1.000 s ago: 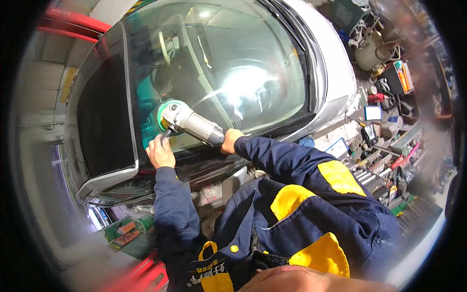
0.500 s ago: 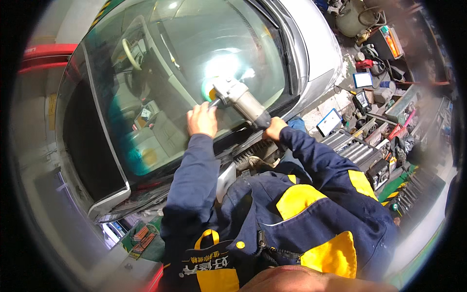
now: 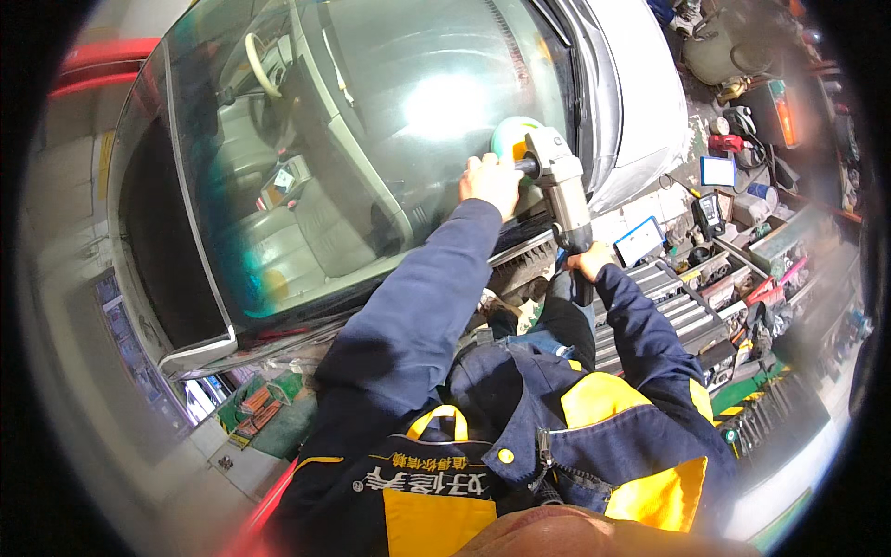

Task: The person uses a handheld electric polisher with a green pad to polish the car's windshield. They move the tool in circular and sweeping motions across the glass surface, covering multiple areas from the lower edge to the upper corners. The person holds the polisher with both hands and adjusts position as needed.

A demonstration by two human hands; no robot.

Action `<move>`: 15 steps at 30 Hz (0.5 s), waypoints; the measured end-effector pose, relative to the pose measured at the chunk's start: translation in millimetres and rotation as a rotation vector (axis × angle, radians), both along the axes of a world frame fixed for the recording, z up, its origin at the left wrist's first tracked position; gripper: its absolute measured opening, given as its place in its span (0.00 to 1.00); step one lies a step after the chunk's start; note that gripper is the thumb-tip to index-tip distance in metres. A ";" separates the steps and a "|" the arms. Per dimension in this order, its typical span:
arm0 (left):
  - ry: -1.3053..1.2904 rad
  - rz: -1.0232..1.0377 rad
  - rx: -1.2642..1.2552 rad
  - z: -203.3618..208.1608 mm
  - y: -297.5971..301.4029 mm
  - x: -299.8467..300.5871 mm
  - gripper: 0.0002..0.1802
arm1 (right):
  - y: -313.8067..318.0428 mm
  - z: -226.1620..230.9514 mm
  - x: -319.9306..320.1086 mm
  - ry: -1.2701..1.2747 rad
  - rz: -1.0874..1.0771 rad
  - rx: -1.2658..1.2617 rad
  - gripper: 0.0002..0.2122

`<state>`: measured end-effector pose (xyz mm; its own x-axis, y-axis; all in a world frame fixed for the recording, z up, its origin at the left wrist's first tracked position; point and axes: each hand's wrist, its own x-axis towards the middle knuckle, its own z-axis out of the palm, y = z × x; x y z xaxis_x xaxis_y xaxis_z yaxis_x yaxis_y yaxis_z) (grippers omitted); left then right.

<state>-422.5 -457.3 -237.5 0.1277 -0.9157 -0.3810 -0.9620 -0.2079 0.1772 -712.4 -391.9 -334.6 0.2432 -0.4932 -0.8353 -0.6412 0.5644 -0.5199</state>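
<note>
A grey-bodied power polisher (image 3: 562, 186) lies across the lower right part of a car windshield (image 3: 390, 139). Its round pad (image 3: 512, 136), pale green with yellow, is against the glass near the bonnet side. My left hand (image 3: 490, 184) is closed round the black side handle next to the polisher's head. At the dark rear end of the tool, my right hand (image 3: 591, 260) grips the body. Most of the right fingers are hidden behind the tool. A bright light glares on the glass beside the pad.
The silver bonnet (image 3: 640, 93) curves away at the right. Beyond it stand tool trays (image 3: 733, 269) with several tools, a clipboard (image 3: 640, 241) and a grey tank (image 3: 719, 51). A red lift arm (image 3: 102, 65) is at the far left. Through the glass show seats and a steering wheel (image 3: 263, 65).
Both hands have carried the polisher to the right across the windshield, toward the bonnet. Its body now points more nearly straight back toward me. The head view has shifted slightly.
</note>
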 end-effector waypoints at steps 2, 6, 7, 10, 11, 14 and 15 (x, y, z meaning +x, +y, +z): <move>-0.050 0.010 -0.086 13.9 30.1 25.4 0.17 | 8.1 19.8 22.8 -0.005 0.053 -0.022 0.19; -0.130 -0.047 -0.289 53.2 107.2 100.4 0.15 | 34.7 53.4 89.9 0.006 0.248 -0.109 0.22; -0.129 -0.013 -0.363 65.9 129.9 117.9 0.15 | 44.6 60.3 110.4 -0.027 0.270 -0.145 0.22; -0.177 0.269 -0.465 105.5 209.9 156.1 0.15 | 77.7 83.3 163.4 -0.174 0.342 -0.217 0.20; -0.204 0.246 -0.444 118.6 234.0 171.7 0.15 | 85.1 89.6 185.4 -0.156 0.448 -0.220 0.20; -0.287 0.424 -0.458 147.8 296.4 207.2 0.16 | 106.9 112.9 241.0 -0.213 0.582 -0.283 0.18; -0.303 0.467 -0.451 154.8 315.4 213.7 0.17 | 113.8 120.0 250.4 -0.250 0.582 -0.277 0.17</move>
<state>-208.8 -141.9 -82.7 0.5853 -0.7993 0.1360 -0.8107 -0.5796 0.0824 -462.0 -278.0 -214.5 0.7016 -0.4115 -0.5818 -0.6418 -0.0101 -0.7668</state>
